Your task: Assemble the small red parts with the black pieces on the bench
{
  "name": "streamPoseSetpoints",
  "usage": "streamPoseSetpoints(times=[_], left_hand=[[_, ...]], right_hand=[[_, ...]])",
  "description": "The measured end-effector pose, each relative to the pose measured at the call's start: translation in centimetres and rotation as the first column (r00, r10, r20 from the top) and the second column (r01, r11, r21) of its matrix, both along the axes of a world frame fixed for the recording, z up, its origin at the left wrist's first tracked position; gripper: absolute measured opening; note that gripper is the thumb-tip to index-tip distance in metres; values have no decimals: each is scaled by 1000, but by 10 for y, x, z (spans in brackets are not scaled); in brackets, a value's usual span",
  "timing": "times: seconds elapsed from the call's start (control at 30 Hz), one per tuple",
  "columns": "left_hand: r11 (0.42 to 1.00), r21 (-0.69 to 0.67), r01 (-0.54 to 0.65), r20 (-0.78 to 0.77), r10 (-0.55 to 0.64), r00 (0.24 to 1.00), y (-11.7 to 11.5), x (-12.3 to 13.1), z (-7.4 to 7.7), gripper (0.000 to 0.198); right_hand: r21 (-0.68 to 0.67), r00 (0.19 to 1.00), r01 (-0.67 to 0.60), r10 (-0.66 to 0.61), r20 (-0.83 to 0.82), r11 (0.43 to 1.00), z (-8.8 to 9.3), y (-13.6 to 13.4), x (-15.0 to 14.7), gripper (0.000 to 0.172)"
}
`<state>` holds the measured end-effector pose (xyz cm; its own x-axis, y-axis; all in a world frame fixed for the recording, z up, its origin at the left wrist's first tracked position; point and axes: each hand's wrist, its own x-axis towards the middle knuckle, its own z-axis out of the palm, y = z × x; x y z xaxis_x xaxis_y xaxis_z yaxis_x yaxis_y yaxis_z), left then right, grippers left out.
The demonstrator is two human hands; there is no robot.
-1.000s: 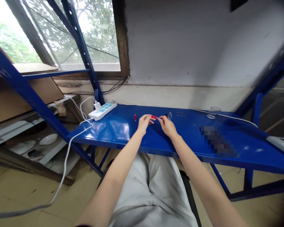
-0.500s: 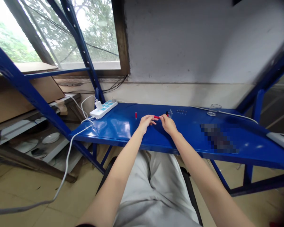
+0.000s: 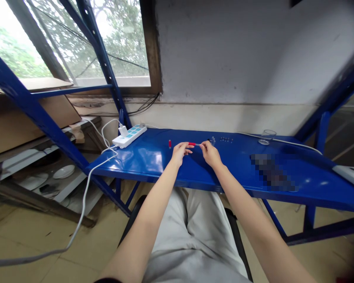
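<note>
A slim red pen-like tube (image 3: 191,144) spans the gap between my hands, level above the blue table. My left hand (image 3: 180,152) is closed on its red end, fingers pinched round it. A thin greyish section runs from the red part to my right hand (image 3: 209,152), whose thumb and fingertips pinch the far end. Whether that section is part of the tube I cannot tell. To the left stands a short red piece (image 3: 170,144) with a paler foot. Just behind my right hand are small clear pieces (image 3: 213,140) and a dark piece, partly hidden.
Several tiny parts (image 3: 225,139) lie in rows at the back of the blue table (image 3: 141,157). A clear glass (image 3: 267,137) and a blurred-out dark object (image 3: 273,173) are at right. A white power strip (image 3: 129,135) with its cable sits at left.
My hands have drawn slightly apart. The red part has shifted left with my left hand, and a thin greyish section now shows between it and my right fingertips.
</note>
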<state>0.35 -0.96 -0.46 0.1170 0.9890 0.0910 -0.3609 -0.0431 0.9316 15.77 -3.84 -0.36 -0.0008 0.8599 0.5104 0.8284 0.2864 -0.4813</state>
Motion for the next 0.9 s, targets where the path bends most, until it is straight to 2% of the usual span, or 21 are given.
streamPoseSetpoints(times=[0.3, 0.47, 0.6, 0.9], left_hand=[[1000, -5, -12, -7, 12, 1000, 2, -1, -2, 22], [997, 53, 61, -38, -59, 998, -2, 1, 1, 35], [989, 110, 97, -102, -86, 991, -4, 2, 1, 35], [992, 123, -37, -97, 49, 994, -3, 2, 0, 30]], right_hand=[[22, 995, -99, 99, -7, 995, -3, 1, 0, 27], [74, 994, -113, 113, -1, 991, -6, 3, 1, 26], [84, 994, -105, 106, -4, 991, -7, 4, 0, 25], [94, 993, -114, 112, 28, 989, -5, 2, 0, 24]])
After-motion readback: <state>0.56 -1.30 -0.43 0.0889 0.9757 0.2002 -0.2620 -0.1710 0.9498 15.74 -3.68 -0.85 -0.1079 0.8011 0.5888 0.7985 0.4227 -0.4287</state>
